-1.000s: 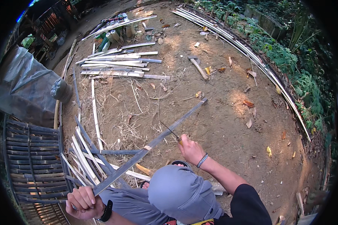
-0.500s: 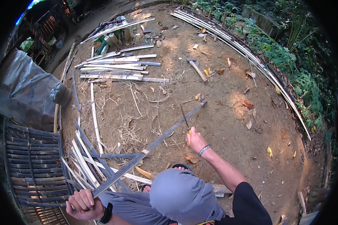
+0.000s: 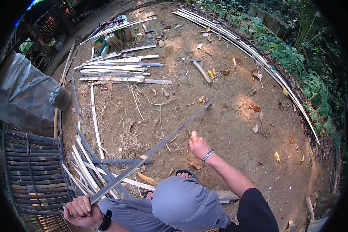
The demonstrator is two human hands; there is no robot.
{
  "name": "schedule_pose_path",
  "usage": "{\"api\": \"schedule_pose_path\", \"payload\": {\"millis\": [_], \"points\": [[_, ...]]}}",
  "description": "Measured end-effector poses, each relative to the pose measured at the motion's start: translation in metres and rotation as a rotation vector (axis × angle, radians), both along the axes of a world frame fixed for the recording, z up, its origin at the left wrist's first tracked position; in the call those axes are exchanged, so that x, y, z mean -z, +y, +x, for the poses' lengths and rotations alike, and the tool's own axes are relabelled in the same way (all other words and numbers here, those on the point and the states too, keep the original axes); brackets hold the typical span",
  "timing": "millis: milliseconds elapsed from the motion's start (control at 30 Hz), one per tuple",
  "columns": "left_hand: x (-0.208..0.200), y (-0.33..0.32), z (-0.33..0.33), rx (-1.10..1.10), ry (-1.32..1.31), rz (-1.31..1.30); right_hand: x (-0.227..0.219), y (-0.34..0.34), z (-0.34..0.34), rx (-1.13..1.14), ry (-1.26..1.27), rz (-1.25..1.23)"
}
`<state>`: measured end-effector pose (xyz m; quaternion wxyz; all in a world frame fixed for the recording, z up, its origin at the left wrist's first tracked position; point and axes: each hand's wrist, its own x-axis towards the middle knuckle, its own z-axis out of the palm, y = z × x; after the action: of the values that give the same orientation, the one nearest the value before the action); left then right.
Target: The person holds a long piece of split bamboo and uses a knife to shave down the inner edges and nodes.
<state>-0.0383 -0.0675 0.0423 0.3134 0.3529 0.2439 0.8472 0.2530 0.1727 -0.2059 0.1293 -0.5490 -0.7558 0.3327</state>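
My left hand point(image 3: 81, 212) is closed around the near end of a long, dark-skinned bamboo strip point(image 3: 127, 171). That strip slants up and away to the right, with a pale band at a node about midway. Right of the strip, my right hand point(image 3: 200, 146) is wrapped round the yellow handle of a knife point(image 3: 190, 136). Its thin blade hardly shows now and points toward the strip; whether it touches I cannot tell. A hammer-like tool with a wooden handle point(image 3: 203, 72) lies on the ground farther off.
Cut bamboo strips point(image 3: 116, 69) are piled at the far left, and more split strips point(image 3: 85, 166) lie by my left arm. A slatted bamboo panel point(image 3: 34, 170) stands at left, below a plastic-covered heap point(image 3: 27, 92). Long pale strips point(image 3: 255, 54) line the planted right edge.
My right hand has shifted slightly up and left, and the knife blade has turned so it barely shows. My left hand has moved a little left and down with the bamboo strip.
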Motion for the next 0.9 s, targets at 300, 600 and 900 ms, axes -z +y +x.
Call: {"api": "schedule_pose_path", "payload": {"millis": [300,600,900], "points": [[-0.002,0.001,0.0,0.004,0.011,0.002,0.019,0.012,0.005,-0.086,-0.055,0.083],[-0.006,0.002,0.006,-0.028,0.005,0.009,0.041,0.047,0.021,-0.003,-0.132,0.003],[-0.004,0.006,0.006,0.0,-0.01,0.003,0.098,0.076,0.038,0.162,-0.12,0.0]]}}
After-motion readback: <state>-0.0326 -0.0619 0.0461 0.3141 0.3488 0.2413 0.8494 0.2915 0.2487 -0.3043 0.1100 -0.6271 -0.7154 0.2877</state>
